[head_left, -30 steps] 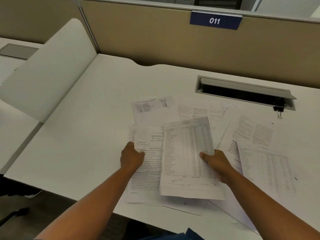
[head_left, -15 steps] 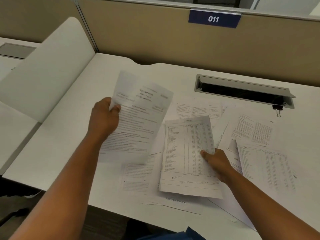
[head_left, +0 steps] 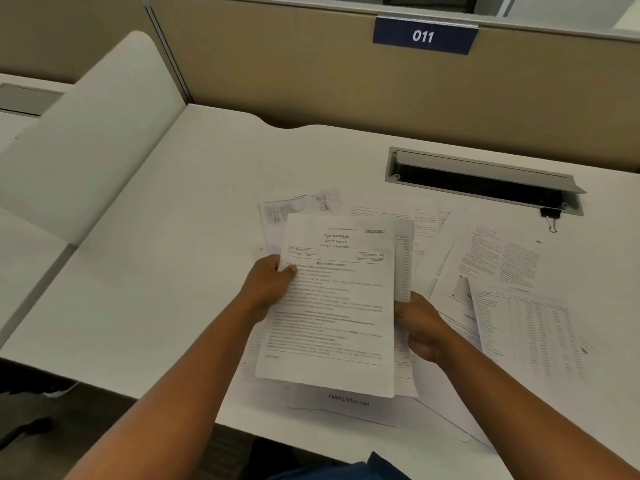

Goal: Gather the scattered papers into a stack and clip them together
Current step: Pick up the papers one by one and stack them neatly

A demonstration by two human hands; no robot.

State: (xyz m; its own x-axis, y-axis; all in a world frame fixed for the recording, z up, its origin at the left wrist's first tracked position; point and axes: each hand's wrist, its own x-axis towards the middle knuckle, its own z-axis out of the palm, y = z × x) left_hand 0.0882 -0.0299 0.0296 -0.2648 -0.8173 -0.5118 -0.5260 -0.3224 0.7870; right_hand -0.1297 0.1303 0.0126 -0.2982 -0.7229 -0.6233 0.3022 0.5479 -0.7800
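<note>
My left hand (head_left: pixel 268 284) pinches the left edge of a printed text sheet (head_left: pixel 332 306), thumb on top. That sheet now lies over the table-of-figures sheet (head_left: pixel 403 268), whose right edge my right hand (head_left: pixel 420 327) grips. Both sheets are held together just above the white desk (head_left: pixel 173 271). More loose papers (head_left: pixel 502 265) lie spread on the desk to the right, behind and under the held sheets. A black binder clip (head_left: pixel 550 216) rests at the right end of the cable slot.
A grey cable slot (head_left: pixel 481 178) with a raised lid is set into the desk behind the papers. A beige partition with a blue "011" sign (head_left: pixel 424 35) backs the desk. A white side divider (head_left: pixel 90 143) stands at the left. The desk's front edge runs under my forearms.
My left hand lifted the text sheet off the desk, swung it up to the left, then brought it down on top of the figures sheet held by my right hand.
</note>
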